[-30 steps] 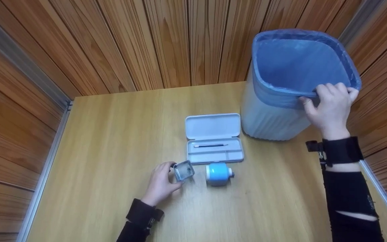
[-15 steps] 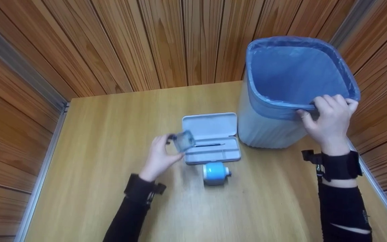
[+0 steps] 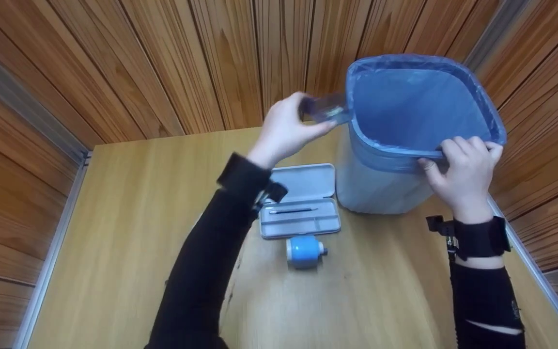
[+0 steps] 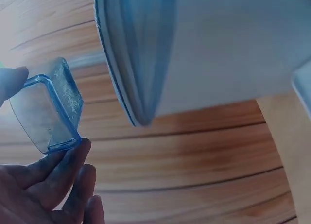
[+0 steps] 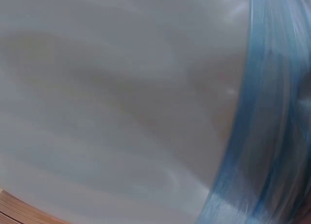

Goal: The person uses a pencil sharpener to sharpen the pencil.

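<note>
My left hand (image 3: 284,128) pinches a clear, open-topped pencil sharpener shavings container (image 3: 328,109) just left of the trash can's rim. In the left wrist view, this see-through container (image 4: 65,95) sits between thumb and fingertips, with dusty specks on its wall. My right hand (image 3: 468,174) grips the front right rim of the white trash can (image 3: 380,191), thumb outside, fingers over the edge. A blue bag (image 3: 424,104) lines the can. The right wrist view is filled by the can's side wall (image 5: 121,112) and the bag's folded edge (image 5: 243,122).
On the table (image 3: 153,208) lies an opened light-grey pencil case (image 3: 303,182), holding a slim pen refill (image 3: 292,211). The blue and white sharpener body (image 3: 303,252) lies in front of it. Wood-panelled walls (image 3: 230,63) enclose the table at the back and sides.
My left hand has lifted the shavings container from beside the sharpener body, up past the pencil case to the can's left rim. My right hand keeps its grip on the rim.
</note>
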The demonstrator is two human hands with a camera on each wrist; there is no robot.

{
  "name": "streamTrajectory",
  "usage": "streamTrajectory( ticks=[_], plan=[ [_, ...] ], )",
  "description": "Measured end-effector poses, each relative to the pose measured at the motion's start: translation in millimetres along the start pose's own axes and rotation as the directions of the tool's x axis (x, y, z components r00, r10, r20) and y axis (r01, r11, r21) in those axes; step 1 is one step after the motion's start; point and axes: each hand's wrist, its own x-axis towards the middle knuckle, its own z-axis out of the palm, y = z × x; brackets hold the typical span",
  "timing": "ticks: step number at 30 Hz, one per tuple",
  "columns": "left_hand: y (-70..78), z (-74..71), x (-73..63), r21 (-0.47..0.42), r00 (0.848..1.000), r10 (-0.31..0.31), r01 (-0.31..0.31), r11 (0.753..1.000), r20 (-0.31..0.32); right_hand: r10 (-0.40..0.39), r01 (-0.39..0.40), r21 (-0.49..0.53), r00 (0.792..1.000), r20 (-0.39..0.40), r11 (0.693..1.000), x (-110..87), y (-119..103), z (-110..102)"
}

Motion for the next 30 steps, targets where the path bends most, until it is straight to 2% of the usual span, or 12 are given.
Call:
streamTrajectory(
  ticks=[3,5,9,11,13,17,20,23,25,26,28,30],
  plan=[
    [28.0,8.7,14.1,0.188,1.0,0.022,-0.024,0.982,0.014,-0.005,0.005,0.007,1.0,0.006,1.0,-0.2,-1.9,1.2],
    [42.7,16.8,18.7,0.366,0.998,0.066,-0.068,0.928,0.019,-0.004,0.004,0.012,1.0,0.009,1.0,-0.1,-3.8,2.5],
    [57.0,36.8,19.9,0.707,0.95,0.312,-0.239,0.665,0.028,0.002,-0.002,0.02,1.0,0.009,1.0,-0.2,-8.2,5.3],
    [56.4,46.2,18.6,0.832,0.871,0.488,-0.317,0.456,0.064,-0.001,0.001,0.02,1.0,0.006,1.0,-0.3,-10.2,6.9],
    [53.4,53.2,17.7,0.918,0.761,0.63,-0.347,0.194,0.154,-0.005,0.005,0.021,1.0,-0.004,1.0,-0.2,-11.8,8.7],
    [44.3,58.5,18.9,0.914,0.534,0.743,-0.27,-0.302,0.403,-0.012,0.013,0.023,1.0,-0.019,1.0,1.1,-14.0,11.0],
    [37.2,57.3,20.9,0.869,0.422,0.761,-0.196,-0.455,0.493,-0.014,0.015,0.023,1.0,-0.018,1.0,1.8,-14.5,11.4],
    [29.5,53.7,22.0,0.868,0.372,0.786,-0.15,-0.474,0.493,-0.017,0.018,0.025,1.0,-0.011,1.0,3.0,-14.7,12.8],
    [25.0,51.1,21.6,0.89,0.393,0.799,-0.159,-0.428,0.455,-0.02,0.02,0.029,1.0,-0.007,0.999,3.8,-14.8,14.2],
    [23.1,49.8,21.1,0.911,0.428,0.805,-0.186,-0.367,0.412,-0.02,0.02,0.031,1.0,-0.007,0.999,4.2,-14.7,15.0],
    [21.0,46.9,19.1,0.951,0.555,0.785,-0.276,-0.141,0.277,-0.02,0.02,0.036,1.0,-0.009,0.999,5.1,-14.4,16.3],
    [19.6,43.2,16.0,0.917,0.722,0.685,-0.334,0.217,0.101,-0.018,0.019,0.041,1.0,-0.013,0.999,5.8,-13.6,17.6]
  ],
)
